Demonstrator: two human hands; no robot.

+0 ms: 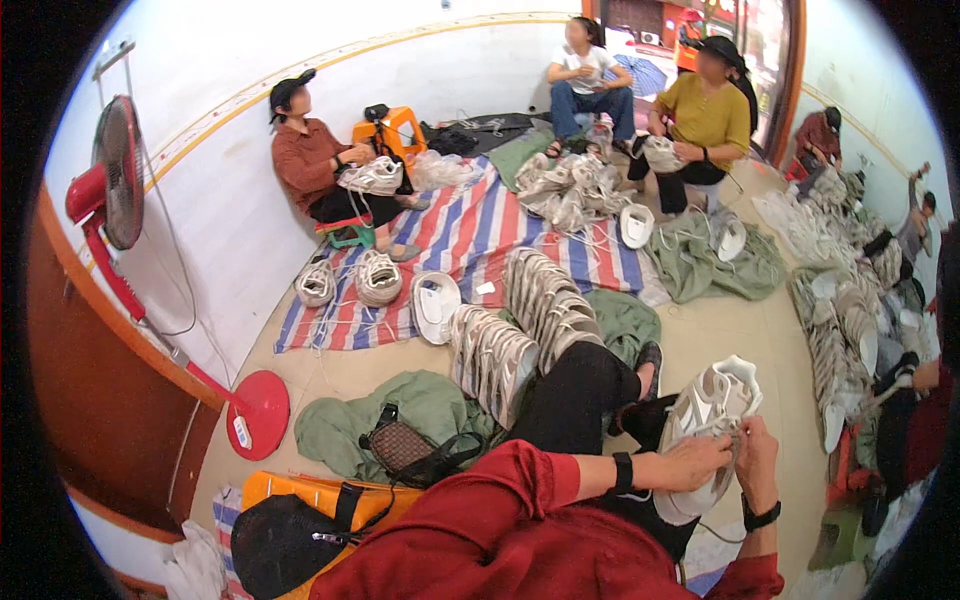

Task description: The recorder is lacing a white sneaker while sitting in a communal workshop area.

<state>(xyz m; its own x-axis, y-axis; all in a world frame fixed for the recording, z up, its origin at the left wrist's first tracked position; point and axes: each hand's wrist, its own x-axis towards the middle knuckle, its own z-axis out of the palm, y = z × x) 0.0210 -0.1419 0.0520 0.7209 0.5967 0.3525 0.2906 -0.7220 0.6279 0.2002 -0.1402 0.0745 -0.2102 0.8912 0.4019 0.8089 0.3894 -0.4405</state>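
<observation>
a red standing fan (118,180) leans by the left wall, angled toward the workers on the floor. a striped mat (470,235) keeps rows of finished pale sneakers (530,310) off the tiles, lined up on edge to save room. at lower right, the person's left hand (697,462) grips the side of a white and beige sneaker (712,420) propped on the lap, sole away, so the lace area faces up; the right hand (757,458) pinches at its laces, fingers closed on them. other seated people hold similar shoes across the room.
</observation>
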